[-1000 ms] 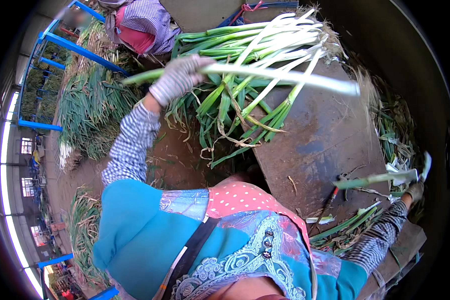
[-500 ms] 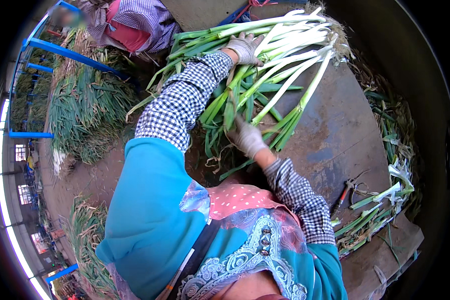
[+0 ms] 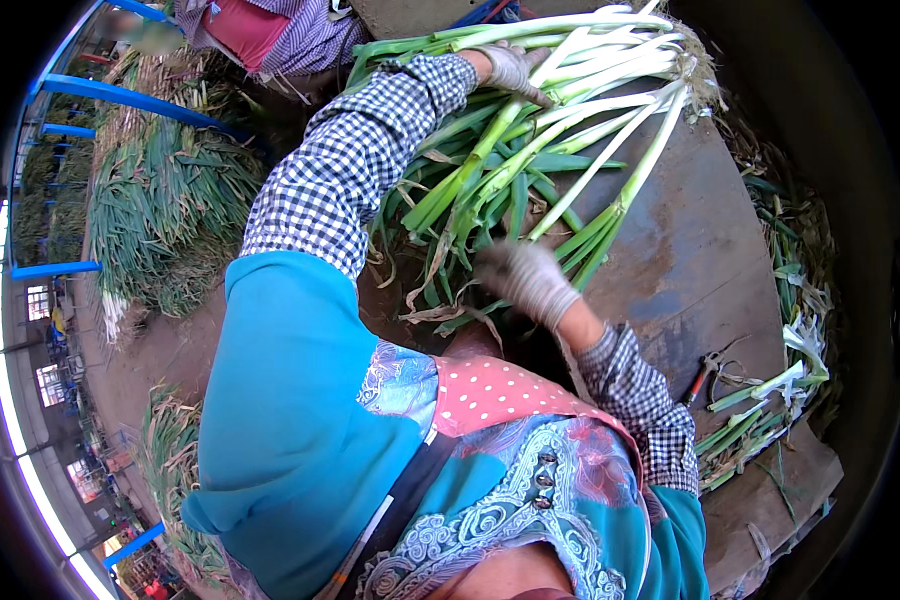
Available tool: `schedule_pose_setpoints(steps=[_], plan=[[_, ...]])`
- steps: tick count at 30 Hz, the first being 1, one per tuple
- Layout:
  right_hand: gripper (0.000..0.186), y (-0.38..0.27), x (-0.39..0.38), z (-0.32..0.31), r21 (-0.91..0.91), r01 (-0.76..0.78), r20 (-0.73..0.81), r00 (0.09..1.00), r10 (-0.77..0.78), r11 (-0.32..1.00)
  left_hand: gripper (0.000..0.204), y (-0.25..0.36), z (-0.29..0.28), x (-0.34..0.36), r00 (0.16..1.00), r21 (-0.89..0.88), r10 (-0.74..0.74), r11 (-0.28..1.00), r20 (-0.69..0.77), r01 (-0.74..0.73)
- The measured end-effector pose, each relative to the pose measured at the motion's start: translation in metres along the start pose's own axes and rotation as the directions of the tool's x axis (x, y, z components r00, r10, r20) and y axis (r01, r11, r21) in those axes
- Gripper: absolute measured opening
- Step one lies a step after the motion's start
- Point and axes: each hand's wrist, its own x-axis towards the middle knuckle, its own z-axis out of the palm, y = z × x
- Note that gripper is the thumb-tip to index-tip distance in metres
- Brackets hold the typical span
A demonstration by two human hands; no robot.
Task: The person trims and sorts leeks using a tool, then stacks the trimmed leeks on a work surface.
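Observation:
A spread pile of green onions (image 3: 610,80) lies across the worktop, white stalks and roots toward the upper right, green leaves toward me. My left hand (image 3: 510,72), in a pale work glove, rests over the stalks with its fingers stretched and thumb apart. Close to the leaf ends is my right hand (image 3: 530,282), gloved too. Motion smears its fingers, so whether they pinch a leaf does not show. Dry, drooping leaves (image 3: 440,300) hang over the near edge beside it.
The brown worktop (image 3: 710,250) carries a red-handled cutting tool (image 3: 703,382) and trimmed onion scraps (image 3: 760,410) at right. Leaf waste (image 3: 805,270) lines the right side. Another person (image 3: 280,40) is at upper left, near stacked green onions (image 3: 165,195) and a blue frame (image 3: 135,98).
My right hand has drawn a little down and to the right, away from the leaves. My left hand stays on the stalks. The whole view has shifted slightly.

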Motion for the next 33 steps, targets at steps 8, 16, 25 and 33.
schedule_pose_setpoints(steps=[8, 16, 25, 33], plan=[[0.035, 0.016, -0.034, 0.018, 0.341, 0.165, -0.081, 0.986, -0.146, 0.926, 0.075, 0.019, 0.018, -0.017, 0.946, -0.018, 0.185, 0.980, -0.267, -0.196], [0.053, 0.217, -0.353, 0.013, 0.293, -0.917, -0.933, -0.213, 0.289, 0.269, 0.087, 0.062, 0.033, 0.007, 0.879, 0.283, 0.078, 0.957, -0.470, 0.066], [0.060, 0.208, -0.361, 0.017, 0.067, -0.948, -0.739, 0.161, 0.654, 0.310, 0.067, 0.438, 0.189, -0.192, 0.245, -0.403, 0.961, 0.175, -0.129, -0.899], [0.065, 0.197, -0.376, 0.019, 0.424, -0.868, -0.515, 0.003, 0.857, 0.258, 0.075, 0.533, 0.290, -0.251, -0.140, -0.055, 0.968, -0.132, 0.208, -0.990]])
